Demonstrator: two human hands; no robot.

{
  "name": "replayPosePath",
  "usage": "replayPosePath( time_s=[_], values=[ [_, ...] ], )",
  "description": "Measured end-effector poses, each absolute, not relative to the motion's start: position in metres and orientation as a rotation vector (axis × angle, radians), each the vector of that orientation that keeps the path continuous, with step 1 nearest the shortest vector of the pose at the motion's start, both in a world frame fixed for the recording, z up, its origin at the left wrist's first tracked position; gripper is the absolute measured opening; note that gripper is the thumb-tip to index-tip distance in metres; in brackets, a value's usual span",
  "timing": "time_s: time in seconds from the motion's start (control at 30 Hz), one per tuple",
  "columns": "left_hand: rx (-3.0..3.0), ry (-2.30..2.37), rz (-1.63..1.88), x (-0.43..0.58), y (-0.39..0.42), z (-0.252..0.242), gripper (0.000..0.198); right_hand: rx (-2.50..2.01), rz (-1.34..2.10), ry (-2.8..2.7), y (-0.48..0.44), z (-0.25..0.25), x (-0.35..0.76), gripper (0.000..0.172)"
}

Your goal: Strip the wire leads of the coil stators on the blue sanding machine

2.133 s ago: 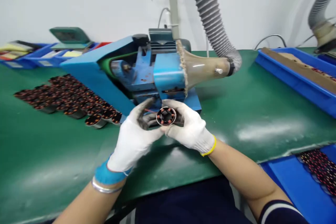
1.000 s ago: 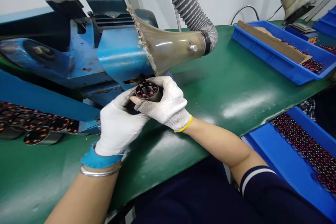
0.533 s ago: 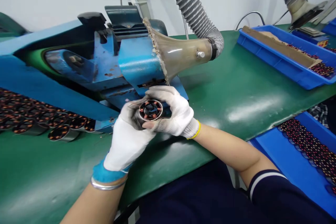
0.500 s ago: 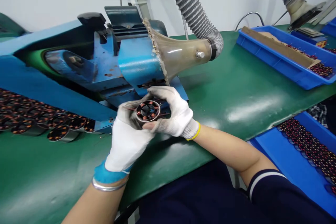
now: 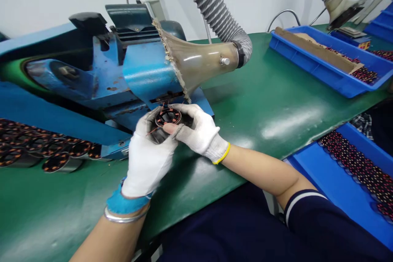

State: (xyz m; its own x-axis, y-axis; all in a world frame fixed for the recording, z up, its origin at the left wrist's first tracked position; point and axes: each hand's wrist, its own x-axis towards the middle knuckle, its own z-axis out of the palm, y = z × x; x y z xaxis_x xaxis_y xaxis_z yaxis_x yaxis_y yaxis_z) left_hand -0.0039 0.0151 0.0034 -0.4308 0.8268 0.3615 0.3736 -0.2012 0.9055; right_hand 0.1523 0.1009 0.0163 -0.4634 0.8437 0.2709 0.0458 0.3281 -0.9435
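Note:
Between my two gloved hands is a motor stator (image 5: 168,118), a short metal ring with black insulation and copper windings inside. Thin copper wire ends stick out from it. My left hand (image 5: 150,147) wraps around its left and lower side. On the right, my right hand (image 5: 198,129) grips it, with the bare thumb tip across the near rim. Just behind the stator is the blue belt sanding machine (image 5: 150,75), whose front opening sits right above my fingers. Whether the stator touches the machine I cannot tell.
Several stators (image 5: 61,162) stand at the left on the green table (image 5: 245,131). A translucent suction hood (image 5: 202,61) with a grey hose (image 5: 215,4) joins the machine. A blue tray (image 5: 319,71) with cardboard and small parts lies back right; another blue bin (image 5: 325,180) holds rows of parts.
The stator has moved slightly up toward the machine and tilted, with wire ends now showing. Both hands stay on it. The whole view has shifted a little.

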Motion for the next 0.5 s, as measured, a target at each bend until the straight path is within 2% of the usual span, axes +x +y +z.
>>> replayPosePath(
  time_s=[0.2, 0.4, 0.5],
  values=[
    [1.356, 1.734, 1.637, -0.002, 0.026, 0.032, 0.077, -0.782, 1.270, -1.779, 0.105, 0.036, 0.154, 0.062],
    [1.248, 1.775, 1.517, -0.001, 0.025, 0.061, 0.072, -0.736, 1.366, -1.782, 0.108, 0.049, 0.152, 0.066],
    [1.198, 1.796, 1.463, 0.002, 0.024, 0.071, 0.068, -0.764, 1.298, -1.793, 0.108, 0.053, 0.148, 0.059]
  ],
)
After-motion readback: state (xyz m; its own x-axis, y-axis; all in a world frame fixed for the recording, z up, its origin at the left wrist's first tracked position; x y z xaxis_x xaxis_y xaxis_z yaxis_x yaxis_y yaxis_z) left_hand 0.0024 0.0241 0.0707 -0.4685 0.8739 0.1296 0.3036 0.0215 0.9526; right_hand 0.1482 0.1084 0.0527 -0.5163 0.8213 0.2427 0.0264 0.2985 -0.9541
